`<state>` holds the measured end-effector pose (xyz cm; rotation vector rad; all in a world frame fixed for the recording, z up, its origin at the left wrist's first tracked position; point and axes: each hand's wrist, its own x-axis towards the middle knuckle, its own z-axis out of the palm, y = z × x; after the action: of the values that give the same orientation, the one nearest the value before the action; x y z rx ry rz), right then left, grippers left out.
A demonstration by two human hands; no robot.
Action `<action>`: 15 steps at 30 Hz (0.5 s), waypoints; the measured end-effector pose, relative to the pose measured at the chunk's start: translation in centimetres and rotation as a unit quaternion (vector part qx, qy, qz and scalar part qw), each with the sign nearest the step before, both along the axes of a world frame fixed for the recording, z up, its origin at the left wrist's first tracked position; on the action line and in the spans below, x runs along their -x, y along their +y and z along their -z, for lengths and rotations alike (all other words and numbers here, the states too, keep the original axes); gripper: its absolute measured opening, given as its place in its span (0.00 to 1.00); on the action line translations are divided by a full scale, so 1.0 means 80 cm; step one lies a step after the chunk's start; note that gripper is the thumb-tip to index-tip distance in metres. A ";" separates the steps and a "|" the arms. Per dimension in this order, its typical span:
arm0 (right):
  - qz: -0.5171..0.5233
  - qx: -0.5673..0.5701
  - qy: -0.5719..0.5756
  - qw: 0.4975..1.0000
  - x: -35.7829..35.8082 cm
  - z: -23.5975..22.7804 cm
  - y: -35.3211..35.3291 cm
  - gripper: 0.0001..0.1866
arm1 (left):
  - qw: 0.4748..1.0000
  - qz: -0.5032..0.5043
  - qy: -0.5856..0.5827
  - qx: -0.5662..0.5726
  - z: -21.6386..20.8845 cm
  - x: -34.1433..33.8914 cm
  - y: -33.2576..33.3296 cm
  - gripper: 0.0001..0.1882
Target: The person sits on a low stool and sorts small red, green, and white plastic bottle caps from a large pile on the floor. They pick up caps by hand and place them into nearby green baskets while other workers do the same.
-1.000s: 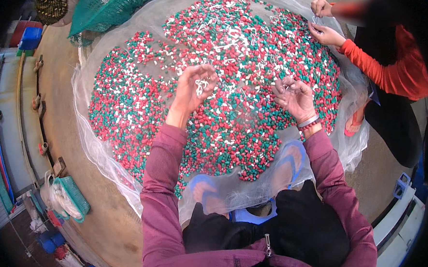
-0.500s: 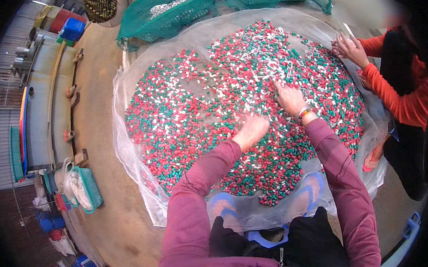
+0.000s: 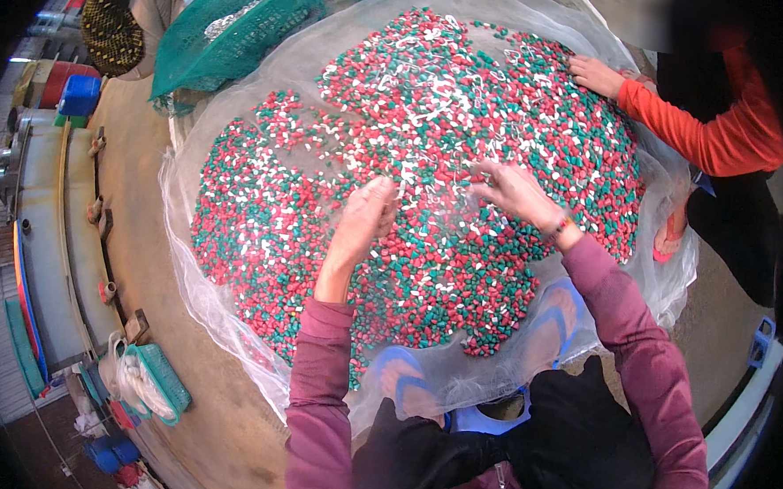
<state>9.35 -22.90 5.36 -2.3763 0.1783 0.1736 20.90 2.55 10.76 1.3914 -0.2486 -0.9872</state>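
Small pebble-like pieces (image 3: 488, 267) in red, green and white lie spread over a sheer white mesh sheet (image 3: 184, 225) on the floor. Thin white looped pieces (image 3: 443, 101) are strewn among them, mostly toward the far middle. My left hand (image 3: 362, 221) hovers over the middle of the spread with its fingers curled closed; whatever is in them, if anything, is hidden. To its right, my right hand (image 3: 520, 196) is held over the pieces, fingers bent and apart, with nothing visible between them.
At the right, another person's hand (image 3: 597, 76) in an orange sleeve rests on the spread's edge. Green netting (image 3: 243, 37) holding white pieces lies at the far left, beside a person in patterned cloth (image 3: 111, 17). A teal basket (image 3: 161, 383) stands left. My sandalled feet (image 3: 402, 378) are at the near edge.
My left hand has moved left and up from the pieces. My right hand has drawn slightly nearer, its fingers now bent. The other person's hand has come down onto the pieces. The view has shifted.
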 end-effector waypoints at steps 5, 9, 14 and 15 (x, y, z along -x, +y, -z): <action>-0.057 0.219 0.050 0.973 -0.049 0.029 0.011 0.19 | 0.907 -0.063 0.248 0.336 -0.009 0.001 -0.026 0.14; -0.093 0.244 0.098 0.960 -0.034 0.053 0.025 0.14 | 0.932 -0.076 0.255 0.247 0.007 -0.010 -0.037 0.07; -0.131 0.135 0.079 0.979 0.018 0.032 0.028 0.11 | 0.940 0.091 -0.262 -0.198 0.082 -0.020 -0.067 0.12; -0.085 0.069 0.069 0.992 0.020 0.024 0.026 0.12 | 0.832 0.156 -0.452 -0.283 0.098 -0.018 -0.070 0.14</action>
<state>7.72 -20.85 3.44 -2.5171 0.0551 0.4202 22.35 -3.02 2.90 2.3766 -0.9734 -0.5921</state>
